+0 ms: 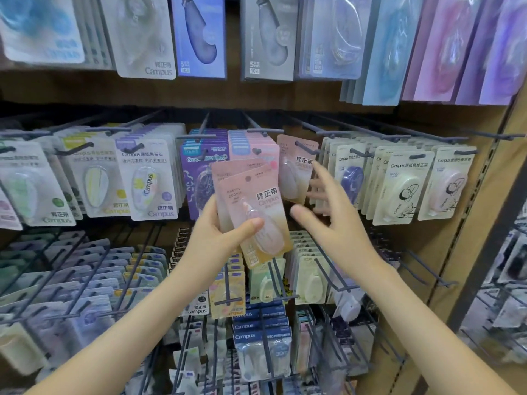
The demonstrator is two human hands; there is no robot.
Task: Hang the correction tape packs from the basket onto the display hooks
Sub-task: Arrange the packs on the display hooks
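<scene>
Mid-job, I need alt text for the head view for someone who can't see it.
The left hand grips at least two pink correction tape packs in front of a display wall crowded with hanging packs. The open right hand, fingers spread, hovers just right of them, near a matching pink pack hanging on a hook.

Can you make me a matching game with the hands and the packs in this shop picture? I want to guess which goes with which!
Things:
1. left hand
2. right hand
3. single pink pack
4. purple packs

States and places:
A. open, holding nothing
B. hangs on a hook next to the spread fingers
C. grips pink correction tape packs
D. hang on the rack, partly hidden behind the held packs

Right pairs: 1-C, 2-A, 3-B, 4-D.
</scene>
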